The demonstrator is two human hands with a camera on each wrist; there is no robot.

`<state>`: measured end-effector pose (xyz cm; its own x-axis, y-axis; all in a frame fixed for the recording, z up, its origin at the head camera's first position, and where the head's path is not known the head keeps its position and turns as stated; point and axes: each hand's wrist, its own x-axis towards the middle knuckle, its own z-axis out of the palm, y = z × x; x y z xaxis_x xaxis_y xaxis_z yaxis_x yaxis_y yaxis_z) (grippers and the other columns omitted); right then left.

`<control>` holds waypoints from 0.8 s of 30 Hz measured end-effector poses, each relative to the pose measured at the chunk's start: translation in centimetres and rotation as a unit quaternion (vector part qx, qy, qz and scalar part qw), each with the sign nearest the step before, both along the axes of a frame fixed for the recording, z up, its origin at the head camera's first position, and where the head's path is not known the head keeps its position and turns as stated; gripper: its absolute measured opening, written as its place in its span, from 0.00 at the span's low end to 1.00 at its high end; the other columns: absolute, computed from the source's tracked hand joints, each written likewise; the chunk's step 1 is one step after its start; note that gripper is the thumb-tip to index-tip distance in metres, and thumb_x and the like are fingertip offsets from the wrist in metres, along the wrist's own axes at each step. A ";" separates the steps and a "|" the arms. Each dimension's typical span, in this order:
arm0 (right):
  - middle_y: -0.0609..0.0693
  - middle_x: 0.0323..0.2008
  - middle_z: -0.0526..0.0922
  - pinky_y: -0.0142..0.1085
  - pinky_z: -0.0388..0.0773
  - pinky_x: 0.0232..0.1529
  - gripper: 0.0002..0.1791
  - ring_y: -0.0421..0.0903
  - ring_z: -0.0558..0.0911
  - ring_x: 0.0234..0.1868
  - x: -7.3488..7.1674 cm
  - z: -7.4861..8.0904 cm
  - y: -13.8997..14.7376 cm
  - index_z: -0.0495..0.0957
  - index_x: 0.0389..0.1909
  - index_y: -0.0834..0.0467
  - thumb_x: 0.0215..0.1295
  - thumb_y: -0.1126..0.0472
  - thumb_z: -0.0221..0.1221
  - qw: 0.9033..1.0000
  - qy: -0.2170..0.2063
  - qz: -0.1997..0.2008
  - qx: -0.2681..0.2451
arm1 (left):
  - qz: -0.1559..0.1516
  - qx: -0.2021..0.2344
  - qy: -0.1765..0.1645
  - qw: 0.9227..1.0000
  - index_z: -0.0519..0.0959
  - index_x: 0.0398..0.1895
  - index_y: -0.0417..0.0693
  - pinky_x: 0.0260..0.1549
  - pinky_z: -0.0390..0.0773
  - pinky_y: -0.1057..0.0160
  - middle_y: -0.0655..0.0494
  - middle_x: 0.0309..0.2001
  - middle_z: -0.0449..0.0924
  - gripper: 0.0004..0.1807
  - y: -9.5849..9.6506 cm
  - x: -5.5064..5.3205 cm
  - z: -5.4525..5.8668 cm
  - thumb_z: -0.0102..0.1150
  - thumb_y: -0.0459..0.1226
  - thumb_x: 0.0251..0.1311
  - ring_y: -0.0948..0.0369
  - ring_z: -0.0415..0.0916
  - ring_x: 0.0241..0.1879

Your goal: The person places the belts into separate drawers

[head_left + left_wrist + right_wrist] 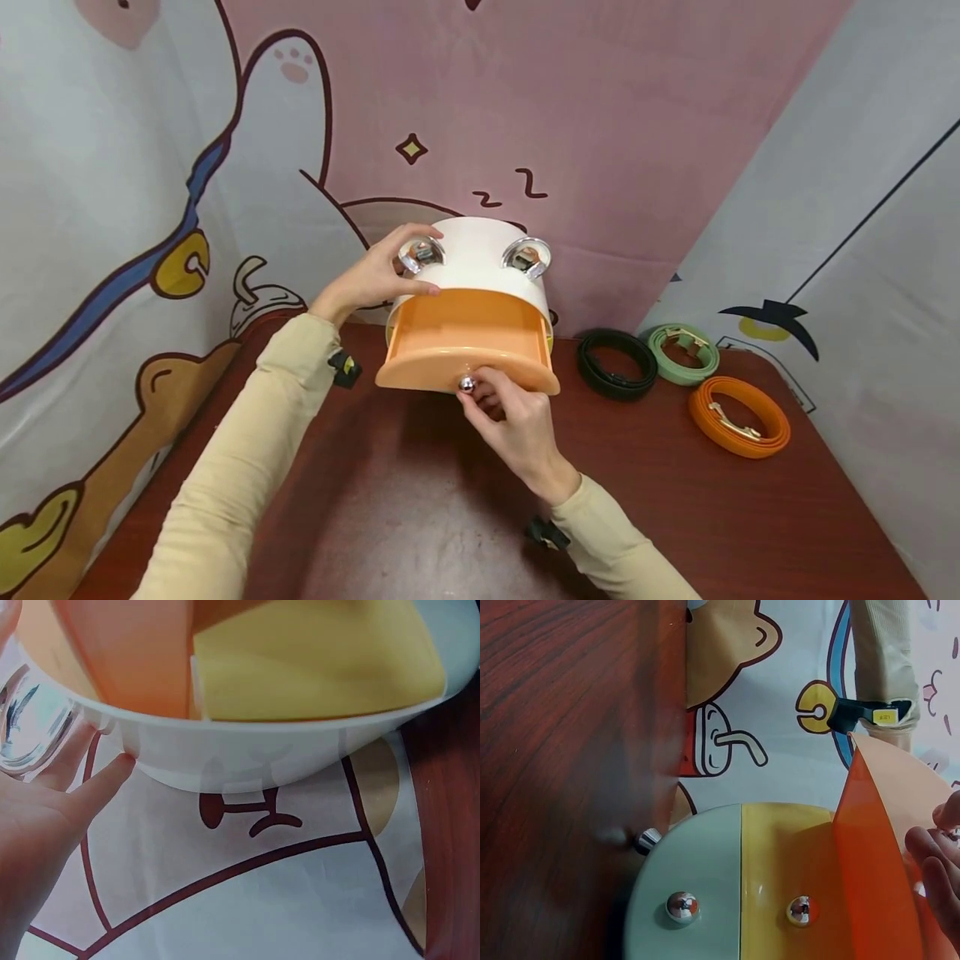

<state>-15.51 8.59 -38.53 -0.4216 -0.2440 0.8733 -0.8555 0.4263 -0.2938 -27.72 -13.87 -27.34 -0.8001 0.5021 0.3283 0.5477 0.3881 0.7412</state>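
A cartoon-printed backdrop (pixel 112 208) fills the far left and wraps behind the scene; in front of it a cream-sleeved arm runs up to the left hand (pixel 372 277), whose fingers lie over the left of two shiny ring handles (pixel 420 253) on the white top of a round storage box (pixel 480 250); from the left wrist view the fingers (pixel 105 776) look fairly straight, resting against the white rim, so this hand steadies the box rather than clasping it; the second ring handle (pixel 527 256) sits free to the right on the same top. The box stands at the back middle of the dark red-brown surface (pixel 420 517), close against the backdrop; its orange drawer (pixel 468 346) is pulled out toward the person, its inside bare; at the centre of the drawer front the right hand (pixel 517 425) pinches a small silver knob (pixel 467 384) between thumb and fingertips; the right wrist view shows lower green and yellow drawers with their own silver knobs (pixel 682 906), closed. Further right on the surface lie three coiled belts, near one another and well apart from the box: a black belt (pixel 617 364), a green belt (pixel 683 353) just beside it, and an orange belt (pixel 739 416) nearest the right edge.
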 end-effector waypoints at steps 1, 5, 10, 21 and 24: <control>0.49 0.25 0.83 0.26 0.77 0.25 0.12 0.39 0.82 0.23 0.0 0.0 0.0 0.78 0.39 0.64 0.57 0.65 0.67 1.000 0.002 0.002 -0.001 | 0.001 0.004 -0.008 1.000 0.66 0.66 0.42 0.30 0.69 0.64 0.49 0.65 0.62 0.38 0.1 0.5 0.4 0.72 0.31 0.51 0.56 0.64 0.30; 0.49 0.24 0.83 0.26 0.77 0.24 0.11 0.39 0.82 0.22 0.0 0.0 0.1 0.78 0.39 0.64 0.59 0.63 0.66 1.000 0.008 0.006 -0.003 | -0.003 0.019 -0.022 1.000 0.65 0.66 0.42 0.25 0.66 0.66 0.49 0.64 0.62 0.37 0.1 0.7 0.5 0.71 0.30 0.52 0.59 0.60 0.23; 0.49 0.27 0.84 0.26 0.77 0.25 0.11 0.39 0.83 0.24 0.0 -0.1 0.2 0.77 0.41 0.63 0.59 0.64 0.65 1.000 -0.008 0.010 0.003 | -0.023 0.042 -0.039 0.998 0.64 0.68 0.43 0.26 0.68 0.66 0.50 0.67 0.59 0.38 -0.3 -0.4 -0.5 0.70 0.30 0.53 0.58 0.64 0.24; 0.51 0.30 0.85 0.25 0.77 0.27 0.13 0.40 0.84 0.25 -0.1 -0.2 -0.1 0.76 0.43 0.64 0.58 0.69 0.64 0.999 0.004 0.034 0.013 | -0.031 0.047 -0.052 0.997 0.65 0.68 0.55 0.19 0.65 0.66 0.59 0.66 0.58 0.38 -0.9 -2.2 -2.1 0.70 0.33 0.54 0.59 0.60 0.17; 0.52 0.30 0.85 0.25 0.77 0.27 0.10 0.41 0.84 0.26 0.0 -0.3 -0.2 0.75 0.43 0.65 0.62 0.67 0.61 0.998 0.014 0.051 0.018 | -0.028 0.045 -0.056 0.997 0.64 0.68 0.54 0.19 0.66 0.65 0.58 0.66 0.57 0.38 -0.8 -2.2 -2.1 0.70 0.32 0.54 0.59 0.60 0.18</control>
